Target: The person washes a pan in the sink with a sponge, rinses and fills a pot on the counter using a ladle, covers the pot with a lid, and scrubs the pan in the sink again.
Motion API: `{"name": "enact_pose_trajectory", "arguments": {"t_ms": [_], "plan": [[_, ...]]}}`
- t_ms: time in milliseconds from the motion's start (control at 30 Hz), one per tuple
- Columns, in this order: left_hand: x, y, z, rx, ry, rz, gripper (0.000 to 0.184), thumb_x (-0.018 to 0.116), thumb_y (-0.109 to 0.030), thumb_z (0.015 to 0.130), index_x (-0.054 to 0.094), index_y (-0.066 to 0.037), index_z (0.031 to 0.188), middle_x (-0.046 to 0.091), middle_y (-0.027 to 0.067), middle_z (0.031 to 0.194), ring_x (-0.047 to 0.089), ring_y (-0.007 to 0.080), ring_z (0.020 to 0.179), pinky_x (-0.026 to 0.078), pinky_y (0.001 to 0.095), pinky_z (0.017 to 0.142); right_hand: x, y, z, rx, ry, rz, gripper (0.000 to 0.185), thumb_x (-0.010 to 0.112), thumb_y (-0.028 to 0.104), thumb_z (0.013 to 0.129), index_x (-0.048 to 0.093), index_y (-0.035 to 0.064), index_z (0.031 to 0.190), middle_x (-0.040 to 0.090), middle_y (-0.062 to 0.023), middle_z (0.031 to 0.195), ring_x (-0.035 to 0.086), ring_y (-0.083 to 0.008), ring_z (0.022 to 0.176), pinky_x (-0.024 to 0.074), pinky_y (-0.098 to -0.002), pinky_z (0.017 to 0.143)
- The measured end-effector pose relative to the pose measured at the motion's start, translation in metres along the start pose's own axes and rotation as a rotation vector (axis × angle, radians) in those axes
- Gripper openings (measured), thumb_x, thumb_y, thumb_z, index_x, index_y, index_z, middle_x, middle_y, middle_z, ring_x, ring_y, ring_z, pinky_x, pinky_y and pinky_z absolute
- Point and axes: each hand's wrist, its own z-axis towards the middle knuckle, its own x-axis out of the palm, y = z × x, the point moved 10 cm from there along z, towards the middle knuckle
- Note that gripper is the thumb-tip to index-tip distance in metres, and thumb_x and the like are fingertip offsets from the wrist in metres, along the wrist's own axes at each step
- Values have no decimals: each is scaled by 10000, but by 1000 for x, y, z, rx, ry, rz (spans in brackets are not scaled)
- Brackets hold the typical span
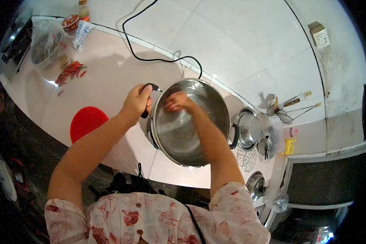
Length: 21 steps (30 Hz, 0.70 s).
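Pale tiled counter (110, 77) meets a white tiled wall (232, 32) on the far side. Large steel pot (177, 138) stands at the counter in front of the person, mouth up; its base is hidden. Left hand (140, 101): wrapped closed around the pot's black left handle (144, 114), probably to keep the vessel from sliding or turning. Right hand (177, 101): down inside the pot, towards its far left inner wall; fingers look curled but are blurred, so whether they hold anything cannot be told. Black right handle (234, 136) is unheld, presumably since one hand braces the pot well enough. Black cord (162, 61) drops behind the far rim, end not visible. Steel pan (248, 128) sits just beside the pot, right. Red round mat (87, 122) and red chillies (71, 72) lie left, apart from the pot, seemingly out of the hands' way.
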Motion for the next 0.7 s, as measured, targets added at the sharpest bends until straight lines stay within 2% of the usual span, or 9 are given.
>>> {"name": "enact_pose_trajectory", "arguments": {"t_ms": [33, 100, 133, 233, 367, 500, 567, 633, 700], "plan": [[1, 0, 0, -4, 3, -1, 254, 480, -289, 897, 480, -36, 876, 425, 7, 571, 408, 104, 453, 364, 255, 431, -35, -39, -20, 314, -143, 318, 317, 483, 292, 854, 604, 0, 872, 627, -185, 778, 624, -257, 696, 499, -376, 623], [1, 4, 0, -53, 5, -74, 249, 482, -281, 897, 479, -33, 872, 422, 7, 564, 402, 105, 443, 358, 257, 429, -128, -108, -83, 583, -336, -319, 342, 473, 284, 852, 602, -32, 827, 634, -167, 746, 616, -266, 620, 499, -342, 576], [2, 3, -1, -52, 8, -80, 249, 482, -281, 897, 479, -33, 872, 422, 7, 564, 402, 105, 443, 358, 257, 429, -48, -23, -119, 607, -77, -882, 344, 460, 267, 849, 603, -40, 791, 637, -144, 725, 612, -252, 609, 491, -332, 571], [3, 6, -1, -63, 11, -106, 252, 483, -311, 898, 470, -61, 923, 405, -20, 561, 385, 89, 446, 335, 247, 414, 38, -79, -166, 763, 437, -842, 245, 539, 228, 795, 633, 12, 864, 636, -126, 767, 591, -246, 647, 469, -404, 642], [2, -1, -1, -21, -6, -38, 252, 482, -288, 898, 473, -37, 914, 418, -3, 564, 402, 97, 452, 351, 254, 423, 132, -69, -71, 377, 485, -955, 277, 499, 201, 815, 625, -37, 884, 643, -150, 837, 603, -235, 632, 484, -361, 614], [-1, 2, 1, -7, -7, -14, 271, 486, -278, 897, 481, -8, 921, 440, 14, 577, 424, 107, 456, 372, 261, 428, 83, -2, -9, 250, 166, -40, 334, 506, 205, 810, 586, -86, 953, 630, -222, 857, 642, -301, 740, 530, -363, 654], [-1, 2, 1, -8, 7, -20, 271, 488, -281, 896, 483, -12, 919, 440, 14, 577, 424, 107, 456, 373, 260, 428, 26, 20, -17, 97, -88, -169, 279, 567, 248, 799, 620, -12, 887, 644, -118, 733, 618, -250, 622, 503, -325, 544], [1, 1, 1, -4, 21, -38, 270, 490, -285, 895, 485, -16, 917, 440, 14, 578, 424, 107, 456, 374, 260, 428, -94, -75, -34, 248, -418, 422, 348, 368, 213, 907, 578, -64, 895, 621, -209, 776, 628, -285, 630, 543, -351, 584], [0, 3, 2, -15, 20, -11, 267, 491, -290, 894, 483, -25, 917, 438, 13, 577, 418, 106, 453, 373, 263, 426, -91, -18, -106, 293, -745, -74, 303, 401, 177, 879, 583, -52, 801, 603, -209, 700, 604, -276, 573, 506, -389, 512]]}}
